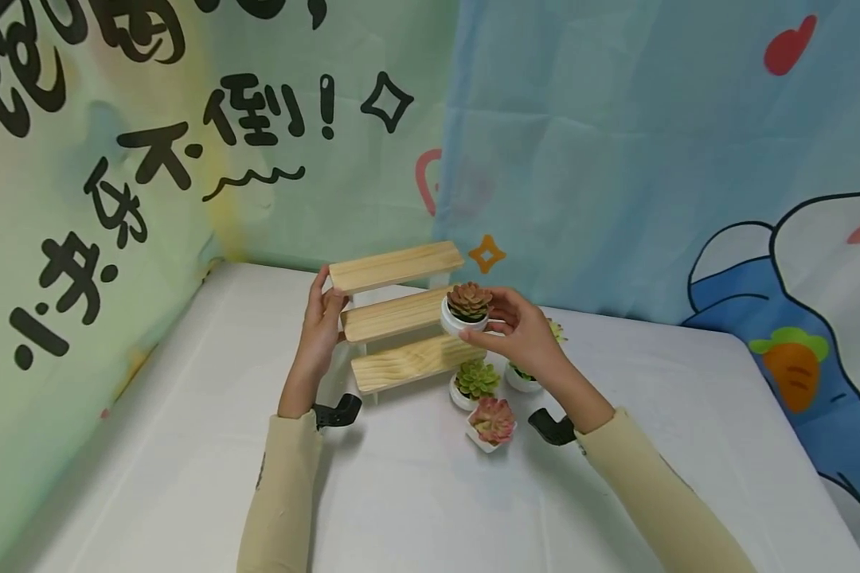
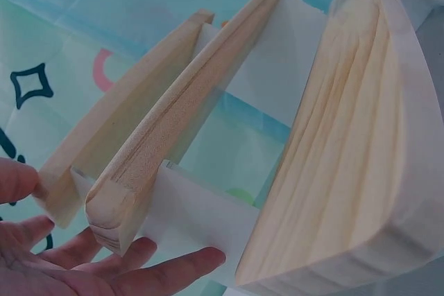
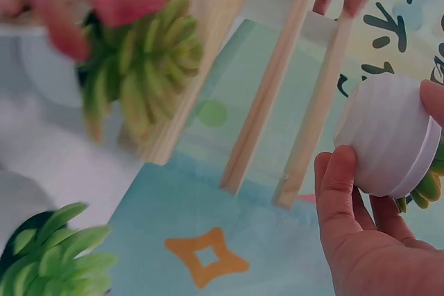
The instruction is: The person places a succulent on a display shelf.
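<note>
A three-tier wooden shelf stand with white side supports stands at the back of the table. My left hand holds its left end. In the left wrist view, the thumb is at the end of the top shelf, with the other fingers spread along the side support. My right hand grips a round white pot between thumb and fingers. In it sits a reddish-brown succulent. The pot is raised by the right end of the middle shelf and overlaps it in the head view.
Near the stand's right end are a green succulent in a round white pot and a pink succulent in an angular white pot. Another white pot and yellow-green leaves show partly behind my right hand. A printed cloth backdrop rises behind the table.
</note>
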Motion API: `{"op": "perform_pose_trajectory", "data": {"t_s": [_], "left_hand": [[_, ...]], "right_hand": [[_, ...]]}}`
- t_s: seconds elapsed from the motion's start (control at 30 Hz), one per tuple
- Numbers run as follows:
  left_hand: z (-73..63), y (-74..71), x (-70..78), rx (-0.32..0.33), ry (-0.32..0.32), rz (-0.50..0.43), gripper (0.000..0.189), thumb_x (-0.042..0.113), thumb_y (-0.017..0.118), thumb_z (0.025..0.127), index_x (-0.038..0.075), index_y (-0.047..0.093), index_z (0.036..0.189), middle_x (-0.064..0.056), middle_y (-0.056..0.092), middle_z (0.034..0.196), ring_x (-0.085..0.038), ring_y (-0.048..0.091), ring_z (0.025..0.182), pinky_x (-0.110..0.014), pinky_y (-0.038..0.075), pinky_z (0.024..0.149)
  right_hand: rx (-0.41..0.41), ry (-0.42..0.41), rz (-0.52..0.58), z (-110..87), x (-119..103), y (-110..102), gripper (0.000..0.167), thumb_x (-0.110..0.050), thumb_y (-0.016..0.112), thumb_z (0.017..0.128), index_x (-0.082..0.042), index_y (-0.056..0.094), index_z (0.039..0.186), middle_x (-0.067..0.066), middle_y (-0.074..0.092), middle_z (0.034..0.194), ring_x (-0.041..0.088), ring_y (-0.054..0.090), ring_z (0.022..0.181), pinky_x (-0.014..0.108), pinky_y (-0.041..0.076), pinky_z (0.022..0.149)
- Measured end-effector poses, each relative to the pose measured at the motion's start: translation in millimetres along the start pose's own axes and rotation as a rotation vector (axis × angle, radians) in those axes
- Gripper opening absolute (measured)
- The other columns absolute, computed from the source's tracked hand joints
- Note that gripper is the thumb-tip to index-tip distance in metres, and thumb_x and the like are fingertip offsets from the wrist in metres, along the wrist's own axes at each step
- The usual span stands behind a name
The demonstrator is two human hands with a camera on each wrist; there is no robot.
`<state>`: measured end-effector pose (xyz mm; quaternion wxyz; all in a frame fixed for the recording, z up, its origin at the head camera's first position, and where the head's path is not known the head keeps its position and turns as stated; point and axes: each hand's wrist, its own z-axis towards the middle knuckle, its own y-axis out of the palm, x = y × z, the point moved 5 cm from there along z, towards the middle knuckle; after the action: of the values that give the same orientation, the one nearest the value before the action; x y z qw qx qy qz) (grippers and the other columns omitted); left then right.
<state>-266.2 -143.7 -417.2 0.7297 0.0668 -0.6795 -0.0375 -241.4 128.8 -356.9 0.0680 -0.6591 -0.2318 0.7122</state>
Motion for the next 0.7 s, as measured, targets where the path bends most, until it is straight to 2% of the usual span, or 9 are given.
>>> {"op": "perform_pose_trajectory", "data": {"t_s": [0.37, 0.7], "left_hand": [[1.7, -2.4, 0.6, 0.002, 0.006, 0.010, 0.059, 0.029, 0.035, 0.108, 0.017, 0.007, 0.158, -0.021, 0.038, 0.146, -0.037, 0.033, 0.141, -0.068, 0.042, 0.094], [3.1, -1.5, -1.9, 0.001, 0.016, 0.015, 0.058, 0.028, 0.034, 0.108, 0.016, 0.007, 0.158, -0.021, 0.036, 0.148, -0.038, 0.033, 0.141, -0.067, 0.044, 0.093]], "right_hand": [[-0.045, -0.058, 0.011, 18.0, -17.5, 18.5, 0.063, -0.006, 0.075, 0.085, 0.002, 0.044, 0.140, 0.022, 0.052, 0.133, 0.035, 0.054, 0.119, 0.042, 0.048, 0.100], [-0.069, -0.064, 0.027, 31.2, -33.0, 32.4, 0.065, -0.006, 0.076, 0.085, 0.000, 0.044, 0.140, 0.021, 0.052, 0.133, 0.035, 0.055, 0.119, 0.042, 0.048, 0.099]]}}
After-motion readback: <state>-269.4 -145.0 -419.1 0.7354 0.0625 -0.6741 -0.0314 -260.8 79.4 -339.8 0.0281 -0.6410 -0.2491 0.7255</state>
